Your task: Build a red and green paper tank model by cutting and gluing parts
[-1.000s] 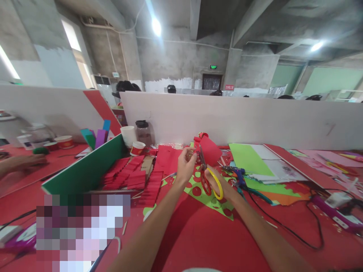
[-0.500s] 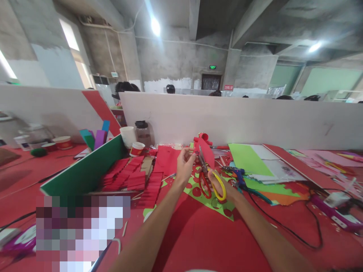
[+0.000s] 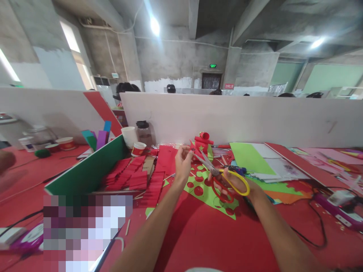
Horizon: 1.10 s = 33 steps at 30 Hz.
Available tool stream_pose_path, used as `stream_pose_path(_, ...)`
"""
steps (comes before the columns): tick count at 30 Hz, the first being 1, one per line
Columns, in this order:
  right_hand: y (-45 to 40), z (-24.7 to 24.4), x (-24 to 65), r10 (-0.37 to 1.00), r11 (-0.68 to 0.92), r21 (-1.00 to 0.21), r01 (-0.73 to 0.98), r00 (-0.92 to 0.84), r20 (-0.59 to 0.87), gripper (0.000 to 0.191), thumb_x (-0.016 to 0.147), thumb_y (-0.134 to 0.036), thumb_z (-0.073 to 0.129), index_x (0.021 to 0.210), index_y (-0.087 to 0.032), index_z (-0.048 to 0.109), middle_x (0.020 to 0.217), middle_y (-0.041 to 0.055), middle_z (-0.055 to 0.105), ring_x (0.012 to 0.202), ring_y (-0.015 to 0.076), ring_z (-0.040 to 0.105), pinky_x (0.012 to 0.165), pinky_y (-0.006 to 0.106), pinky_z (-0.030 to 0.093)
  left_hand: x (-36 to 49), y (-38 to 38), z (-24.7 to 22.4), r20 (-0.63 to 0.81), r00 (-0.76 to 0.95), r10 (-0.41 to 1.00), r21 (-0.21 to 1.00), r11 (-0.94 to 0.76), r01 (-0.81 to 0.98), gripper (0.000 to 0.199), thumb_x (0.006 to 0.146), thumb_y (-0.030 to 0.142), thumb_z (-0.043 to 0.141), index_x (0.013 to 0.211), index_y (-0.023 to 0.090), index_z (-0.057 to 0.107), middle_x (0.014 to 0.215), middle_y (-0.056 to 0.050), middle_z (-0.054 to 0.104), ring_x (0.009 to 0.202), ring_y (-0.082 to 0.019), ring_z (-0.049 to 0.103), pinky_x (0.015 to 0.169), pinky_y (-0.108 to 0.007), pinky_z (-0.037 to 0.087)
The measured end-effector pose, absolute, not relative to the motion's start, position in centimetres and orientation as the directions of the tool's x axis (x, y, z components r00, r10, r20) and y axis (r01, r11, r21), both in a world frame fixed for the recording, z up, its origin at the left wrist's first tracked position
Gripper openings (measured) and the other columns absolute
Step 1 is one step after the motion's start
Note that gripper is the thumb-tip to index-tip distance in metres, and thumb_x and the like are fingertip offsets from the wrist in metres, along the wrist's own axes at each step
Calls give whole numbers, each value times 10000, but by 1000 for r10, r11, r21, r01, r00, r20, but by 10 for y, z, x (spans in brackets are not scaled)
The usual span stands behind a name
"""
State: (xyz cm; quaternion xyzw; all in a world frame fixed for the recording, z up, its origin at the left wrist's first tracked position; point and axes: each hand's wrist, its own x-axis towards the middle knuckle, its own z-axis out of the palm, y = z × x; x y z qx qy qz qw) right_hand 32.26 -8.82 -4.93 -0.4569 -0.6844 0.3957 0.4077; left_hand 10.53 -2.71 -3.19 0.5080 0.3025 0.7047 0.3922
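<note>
Parted scissors [image 3: 214, 172] near a red paper piece [image 3: 194, 146]

From my remote seat I see the left hand [image 3: 183, 164] pinching the red paper piece in its fingertips, at one o'clock from the palm. The right hand [image 3: 237, 182] grips the scissors by the loops; their blades point to ten o'clock, and I cannot tell whether they touch the paper. From the scissors, a rolled red figure [image 3: 204, 139] stands at eleven, a red-spotted green sheet [image 3: 208, 194] lies at six.
</note>
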Motion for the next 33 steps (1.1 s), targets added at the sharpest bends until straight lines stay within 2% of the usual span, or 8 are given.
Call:
stream_pose_path(4, -88, -43, 323, 942, 182, -948, 261, -322, 93, 522, 850, -718, 424, 875, -237, 623, 600, 48, 609, 473, 187, 533, 399, 312, 368, 105, -28, -30, 476, -157, 865, 823, -501, -267, 160, 771, 262, 602, 906, 198, 543, 688, 35, 566, 558, -96, 522, 536, -214, 435)
stream_pose_path(11, -89, -41, 314, 927, 132, -957, 257, -373, 28, 533, 845, -730, 407, 923, -251, 626, 656, 70, 646, 524, 207, 571, 419, 322, 371, 107, -30, -31, 485, -108, 868, 822, -495, -283, 173, 775, 267, 605, 918, 201, 534, 671, 43, 560, 548, -92, 527, 547, -218, 438)
stream_pose_path(16, -87, -43, 314, 908, 138, -970, 200, -416, 43, 530, 837, -731, 439, 914, -243, 631, 665, 68, 643, 504, 188, 559, 413, 303, 357, 107, -30, -31, 483, -78, 872, 828, -484, -283, 182, 769, 259, 610, 924, 198, 536, 684, 39, 571, 555, -93, 537, 542, -214, 427)
stream_pose_path(23, -80, -46, 301, 849, 189, -974, 125, -520, 98, 617, 841, -783, 350, 944, -235, 614, 689, 57, 626, 474, 154, 491, 386, 282, 315, 110, -32, -34, 471, -29, 882, 833, -455, -313, 202, 767, 276, 621, 934, 203, 534, 695, 37, 582, 560, -98, 548, 561, -223, 437)
stream_pose_path(33, -82, -50, 274, 890, 250, -961, 117, -420, 180, 611, 853, -768, 354, 868, -200, 578, 587, 3, 550, 476, 129, 496, 380, 224, 277, 119, -39, -36, 450, -2, 893, 843, -425, -331, 182, 781, 261, 610, 933, 204, 527, 690, 30, 590, 650, -126, 617, 625, -233, 483)
